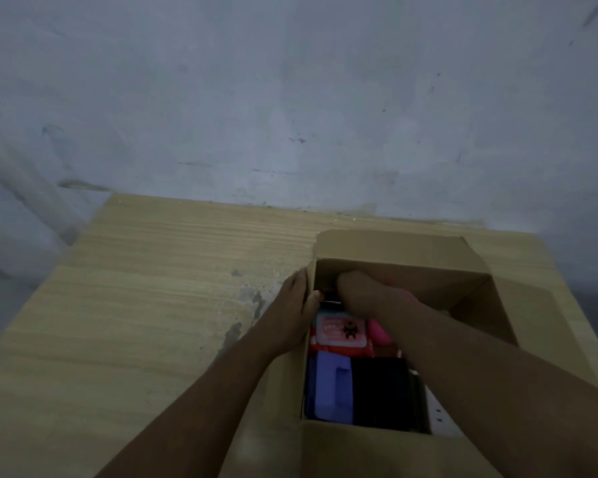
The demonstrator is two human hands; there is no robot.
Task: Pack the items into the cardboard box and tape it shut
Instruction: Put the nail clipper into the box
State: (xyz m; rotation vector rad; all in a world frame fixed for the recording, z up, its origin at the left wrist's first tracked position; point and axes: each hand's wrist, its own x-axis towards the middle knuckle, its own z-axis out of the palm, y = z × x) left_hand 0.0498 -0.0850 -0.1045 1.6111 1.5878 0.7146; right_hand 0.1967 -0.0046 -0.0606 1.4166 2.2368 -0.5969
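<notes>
The brown cardboard box [377, 453] is set open on the right of the pale wooden table [152, 305]. Its left wall is pinched by the left hand [296, 301], thumb inside. The right hand [358, 291] is sunk into the far left corner; its grip cannot be told. A lilac plastic block [328, 388], a black rectangular pack [380, 391] and a pink-and-red packet [340, 334] are laid inside.

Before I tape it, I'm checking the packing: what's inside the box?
A pink pack, a purple item, a black item, a pink object, and the right hand reaching in. Anything under that hand and arm is hidden.
</notes>
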